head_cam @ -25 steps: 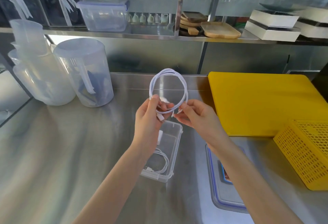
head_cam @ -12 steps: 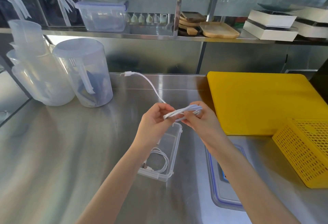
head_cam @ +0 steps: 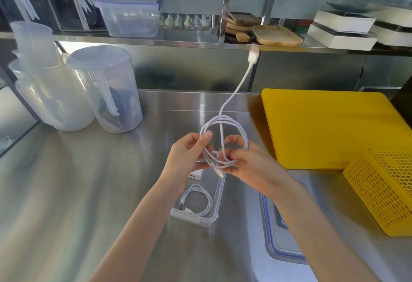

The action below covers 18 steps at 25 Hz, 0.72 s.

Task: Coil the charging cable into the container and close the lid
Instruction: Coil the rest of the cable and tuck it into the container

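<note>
Both hands hold a white charging cable [head_cam: 223,123] in a loose coil above the steel counter. My left hand [head_cam: 189,154] pinches the coil's left side; my right hand [head_cam: 249,163] grips its lower right. One free end whips up and to the right, its plug blurred near the shelf edge. Under the hands stands a clear rectangular container [head_cam: 219,194], open, with another coiled white cable [head_cam: 197,199] and a white block inside. Its clear lid with a blue seal [head_cam: 281,235] lies flat to the right, partly hidden by my right forearm.
A yellow cutting board [head_cam: 323,125] and a yellow perforated basket [head_cam: 383,190] sit at the right. Two translucent pitchers [head_cam: 104,87] stand at the back left. A shelf above holds a lidded plastic box [head_cam: 129,17], wooden trays and white boxes.
The cable's free end swung from the upper left to the upper right. The flattened bundle between my hands has opened into a round coil again.
</note>
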Motion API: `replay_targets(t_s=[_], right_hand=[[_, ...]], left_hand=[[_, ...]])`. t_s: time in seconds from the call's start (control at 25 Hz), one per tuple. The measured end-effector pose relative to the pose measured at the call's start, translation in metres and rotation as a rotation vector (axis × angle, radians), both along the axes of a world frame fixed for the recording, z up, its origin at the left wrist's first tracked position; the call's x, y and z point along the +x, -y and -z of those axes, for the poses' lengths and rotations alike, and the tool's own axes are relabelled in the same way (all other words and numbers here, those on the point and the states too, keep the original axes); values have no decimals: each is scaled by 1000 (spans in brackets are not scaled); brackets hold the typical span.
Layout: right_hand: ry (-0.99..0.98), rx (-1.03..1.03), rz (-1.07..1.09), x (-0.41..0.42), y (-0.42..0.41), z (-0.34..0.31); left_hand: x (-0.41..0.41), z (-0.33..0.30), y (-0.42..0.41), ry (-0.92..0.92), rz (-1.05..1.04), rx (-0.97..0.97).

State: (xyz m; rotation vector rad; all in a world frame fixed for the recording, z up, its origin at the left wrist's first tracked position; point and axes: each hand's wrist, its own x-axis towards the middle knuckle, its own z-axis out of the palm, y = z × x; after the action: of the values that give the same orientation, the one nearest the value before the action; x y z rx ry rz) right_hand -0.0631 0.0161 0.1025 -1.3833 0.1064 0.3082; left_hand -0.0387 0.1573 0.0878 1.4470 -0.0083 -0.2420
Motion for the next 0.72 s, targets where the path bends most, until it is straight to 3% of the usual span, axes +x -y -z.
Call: replay_targets(t_s=[0.2,0.4,0.56,0.72], right_hand=[[65,-62,-165,-4,0,0],[-9,98,-79,-4,0,10],[5,-171,-104,-2,3,19],[103,-384,-138,-5,-1,23]], left_hand=[[2,7,1,-80,10,-34],[2,11,1,83,7,99],[5,5,-2,53,133,189],[5,14,4,174,148,499]])
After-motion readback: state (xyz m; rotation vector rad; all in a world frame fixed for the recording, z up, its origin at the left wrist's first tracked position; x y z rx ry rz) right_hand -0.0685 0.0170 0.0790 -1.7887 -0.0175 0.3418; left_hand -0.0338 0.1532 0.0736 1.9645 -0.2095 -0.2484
